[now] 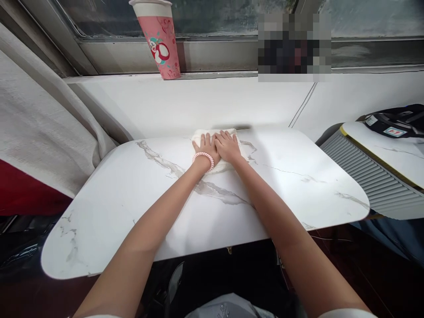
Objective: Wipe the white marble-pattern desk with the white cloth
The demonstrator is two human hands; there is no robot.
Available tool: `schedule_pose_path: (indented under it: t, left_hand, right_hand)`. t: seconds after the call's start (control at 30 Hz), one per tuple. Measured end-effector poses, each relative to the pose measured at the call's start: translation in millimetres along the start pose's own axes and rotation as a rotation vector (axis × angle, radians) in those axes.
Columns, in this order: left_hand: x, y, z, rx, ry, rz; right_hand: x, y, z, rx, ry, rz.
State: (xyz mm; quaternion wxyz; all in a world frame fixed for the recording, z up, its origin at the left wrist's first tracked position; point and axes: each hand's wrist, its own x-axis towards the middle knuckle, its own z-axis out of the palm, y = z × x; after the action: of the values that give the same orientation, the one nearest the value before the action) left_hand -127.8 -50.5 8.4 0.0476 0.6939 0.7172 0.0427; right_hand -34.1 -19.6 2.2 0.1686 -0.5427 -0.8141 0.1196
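Observation:
Both of my hands lie flat on a folded white cloth (198,134) at the far edge of a white marble-patterned table (159,221). My left hand (206,152), with a pink coiled band (212,163) around its wrist, presses down with fingers spread apart. Beside it and touching it, my right hand (228,145) rests palm down, its fingers stretched out towards the wall. Much of the cloth is hidden beneath the two palms.
A pink patterned paper cup (161,46) stands on the window ledge. On the left hangs a pale curtain (43,106). To the right, a second table with a ribbed grey side (374,168) bears a black object with straps (397,121). Part of the window is pixelated.

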Motion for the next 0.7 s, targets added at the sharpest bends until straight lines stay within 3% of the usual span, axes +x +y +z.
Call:
schedule_pose_path:
  t: [0.37,0.57,0.7]
  left_hand:
    - [-93,28,8,0.050,-0.011,-0.007]
    - [-158,60,10,0.074,-0.079,-0.042]
    - [-182,83,13,0.054,-0.107,-0.020]
  right_hand:
    - [-103,-10,-14,-0.023,-0.036,-0.020]
    - [-174,-6,-25,-0.106,-0.026,-0.081]
    - [-202,7,-34,-0.116,-0.050,-0.071]
